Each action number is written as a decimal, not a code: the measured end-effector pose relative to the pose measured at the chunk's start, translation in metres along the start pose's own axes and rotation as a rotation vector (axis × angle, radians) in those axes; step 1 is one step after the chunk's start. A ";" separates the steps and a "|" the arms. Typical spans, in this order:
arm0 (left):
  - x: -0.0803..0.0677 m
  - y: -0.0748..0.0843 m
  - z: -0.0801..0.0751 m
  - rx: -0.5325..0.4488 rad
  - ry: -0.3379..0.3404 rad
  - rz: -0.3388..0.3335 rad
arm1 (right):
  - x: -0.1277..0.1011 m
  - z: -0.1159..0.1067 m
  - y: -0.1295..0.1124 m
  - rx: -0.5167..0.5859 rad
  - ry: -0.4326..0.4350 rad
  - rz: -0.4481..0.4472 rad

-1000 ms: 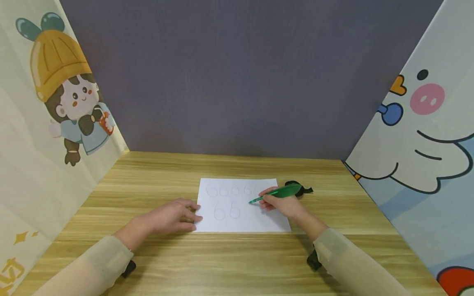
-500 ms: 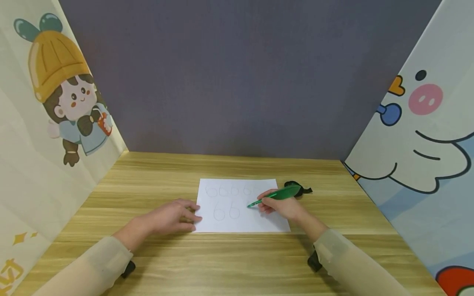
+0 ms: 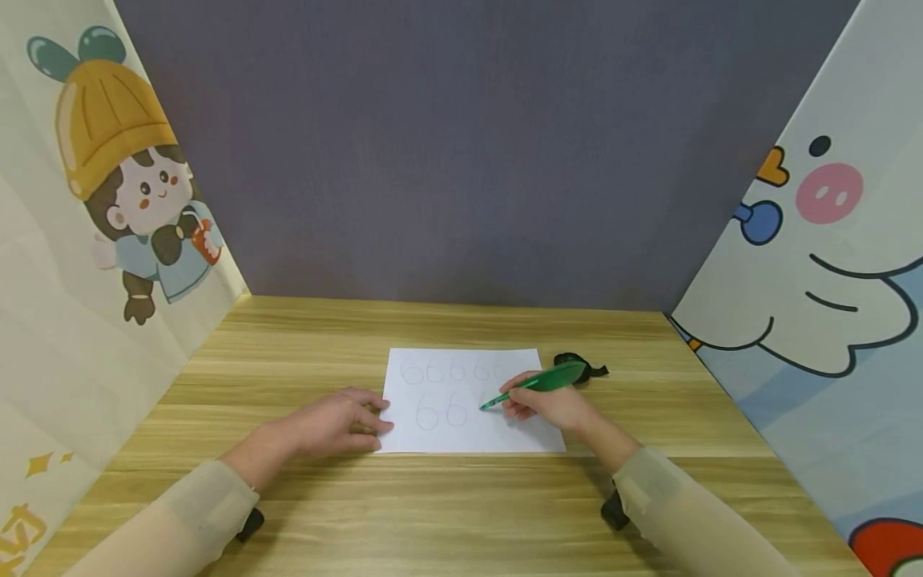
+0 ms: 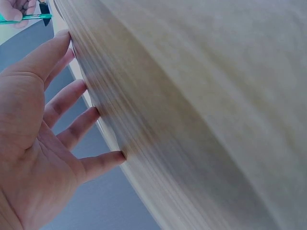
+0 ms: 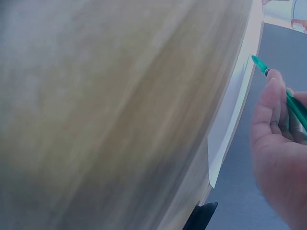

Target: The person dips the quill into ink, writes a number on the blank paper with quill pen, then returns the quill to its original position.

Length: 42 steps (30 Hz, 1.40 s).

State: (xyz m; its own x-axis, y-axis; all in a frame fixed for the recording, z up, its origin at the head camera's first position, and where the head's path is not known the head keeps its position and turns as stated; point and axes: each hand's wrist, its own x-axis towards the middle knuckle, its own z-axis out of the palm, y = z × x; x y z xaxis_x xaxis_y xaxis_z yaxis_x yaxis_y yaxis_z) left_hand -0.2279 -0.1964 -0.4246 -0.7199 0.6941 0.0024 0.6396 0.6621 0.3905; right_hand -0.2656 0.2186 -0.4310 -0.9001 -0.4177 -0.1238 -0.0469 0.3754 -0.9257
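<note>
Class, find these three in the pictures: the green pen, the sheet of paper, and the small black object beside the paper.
green pen [image 3: 551, 376], head view, on its wide upper barrel.
sheet of paper [image 3: 461, 437], head view, on its bare lower part.
black object [image 3: 587, 369], head view, on its right half.

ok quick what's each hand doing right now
Left hand: open, straight fingers resting on the paper's left edge.
Right hand: holding the green pen, tip on the paper.

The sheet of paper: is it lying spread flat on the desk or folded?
Spread flat. The sheet of paper lies unfolded on the desk, left hand resting on its edge, right hand holding the green pen over it.
</note>
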 end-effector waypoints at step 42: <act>-0.001 0.002 -0.002 0.010 -0.003 0.009 | -0.016 -0.010 0.006 -0.019 -0.048 -0.007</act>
State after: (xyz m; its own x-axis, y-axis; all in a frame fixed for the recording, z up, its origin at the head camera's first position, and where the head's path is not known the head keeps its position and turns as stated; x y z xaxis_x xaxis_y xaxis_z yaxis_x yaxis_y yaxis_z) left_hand -0.2261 -0.1961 -0.4217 -0.7134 0.7007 0.0026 0.6486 0.6589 0.3809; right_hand -0.2553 0.2355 -0.4307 -0.8779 -0.4594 -0.1351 -0.0615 0.3878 -0.9197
